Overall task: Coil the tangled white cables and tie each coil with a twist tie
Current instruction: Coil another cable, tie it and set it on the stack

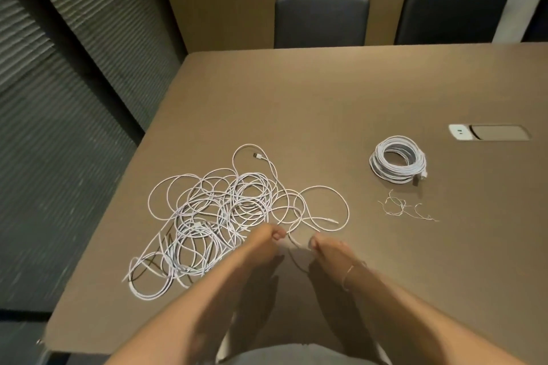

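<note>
A loose tangle of white cables (pixel 219 213) sprawls over the left half of the brown table (pixel 326 104). My left hand (pixel 262 241) pinches a strand at the tangle's right edge. My right hand (pixel 327 249) grips the same strand a short way to the right, and a short length of white cable (pixel 293 241) runs between the two hands. A neat stack of coiled white cables (pixel 397 161) lies at the right. Several thin twist ties (pixel 403 207) are scattered just in front of that stack.
A recessed power outlet panel (pixel 489 136) sits in the table at the far right. Two dark chairs (pixel 321 21) stand behind the table's far edge. The table's left edge drops off toward a dark ribbed wall (pixel 59 98).
</note>
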A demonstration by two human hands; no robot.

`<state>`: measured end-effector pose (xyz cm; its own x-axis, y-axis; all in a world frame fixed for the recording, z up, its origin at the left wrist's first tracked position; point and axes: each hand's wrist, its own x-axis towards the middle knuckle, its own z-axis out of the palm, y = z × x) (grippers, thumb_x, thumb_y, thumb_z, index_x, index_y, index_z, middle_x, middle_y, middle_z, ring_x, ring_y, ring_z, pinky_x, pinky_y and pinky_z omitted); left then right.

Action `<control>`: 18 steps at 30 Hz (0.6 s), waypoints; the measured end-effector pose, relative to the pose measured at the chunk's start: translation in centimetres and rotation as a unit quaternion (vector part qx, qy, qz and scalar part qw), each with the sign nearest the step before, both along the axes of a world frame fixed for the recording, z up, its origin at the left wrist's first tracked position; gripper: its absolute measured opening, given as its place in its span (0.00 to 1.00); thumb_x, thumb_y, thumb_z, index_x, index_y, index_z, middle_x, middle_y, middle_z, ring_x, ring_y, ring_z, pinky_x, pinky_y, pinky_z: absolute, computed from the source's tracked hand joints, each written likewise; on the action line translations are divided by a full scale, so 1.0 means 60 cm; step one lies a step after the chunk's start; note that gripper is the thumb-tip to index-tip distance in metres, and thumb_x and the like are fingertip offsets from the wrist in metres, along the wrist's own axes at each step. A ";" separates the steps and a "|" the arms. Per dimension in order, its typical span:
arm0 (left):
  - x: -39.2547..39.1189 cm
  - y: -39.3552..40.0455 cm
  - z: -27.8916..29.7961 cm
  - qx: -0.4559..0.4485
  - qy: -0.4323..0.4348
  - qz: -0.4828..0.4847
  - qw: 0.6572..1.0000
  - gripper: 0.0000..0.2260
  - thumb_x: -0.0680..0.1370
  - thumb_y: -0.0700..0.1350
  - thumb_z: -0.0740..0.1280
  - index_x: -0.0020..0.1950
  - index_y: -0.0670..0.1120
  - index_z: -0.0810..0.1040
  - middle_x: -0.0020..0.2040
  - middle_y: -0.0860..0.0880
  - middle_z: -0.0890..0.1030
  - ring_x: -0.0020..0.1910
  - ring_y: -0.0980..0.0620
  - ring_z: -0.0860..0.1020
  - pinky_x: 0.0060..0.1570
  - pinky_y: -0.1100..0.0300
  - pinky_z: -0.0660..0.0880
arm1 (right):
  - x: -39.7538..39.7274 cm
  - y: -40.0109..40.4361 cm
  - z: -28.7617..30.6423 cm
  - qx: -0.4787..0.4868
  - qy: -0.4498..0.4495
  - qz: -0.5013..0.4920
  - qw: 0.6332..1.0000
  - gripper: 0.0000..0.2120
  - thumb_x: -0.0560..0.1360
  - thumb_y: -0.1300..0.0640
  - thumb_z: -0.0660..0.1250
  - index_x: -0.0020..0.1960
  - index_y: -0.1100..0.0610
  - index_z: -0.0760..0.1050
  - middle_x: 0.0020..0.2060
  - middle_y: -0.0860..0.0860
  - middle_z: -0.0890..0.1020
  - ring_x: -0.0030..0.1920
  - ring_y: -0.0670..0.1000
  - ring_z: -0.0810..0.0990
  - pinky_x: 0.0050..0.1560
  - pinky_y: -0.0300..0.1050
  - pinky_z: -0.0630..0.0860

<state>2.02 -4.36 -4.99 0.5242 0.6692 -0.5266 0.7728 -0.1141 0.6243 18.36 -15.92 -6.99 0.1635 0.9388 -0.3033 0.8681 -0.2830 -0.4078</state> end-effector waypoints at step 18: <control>-0.004 0.130 0.237 -0.121 -0.311 0.078 0.940 0.11 0.82 0.44 0.64 0.41 0.42 0.76 0.37 0.45 0.82 0.32 0.55 0.79 0.34 0.65 0.71 | 0.006 0.159 0.328 0.366 0.387 -0.260 0.806 0.10 0.80 0.66 0.59 0.41 0.57 0.68 0.29 0.54 0.72 0.21 0.41 0.71 0.26 0.33 0.71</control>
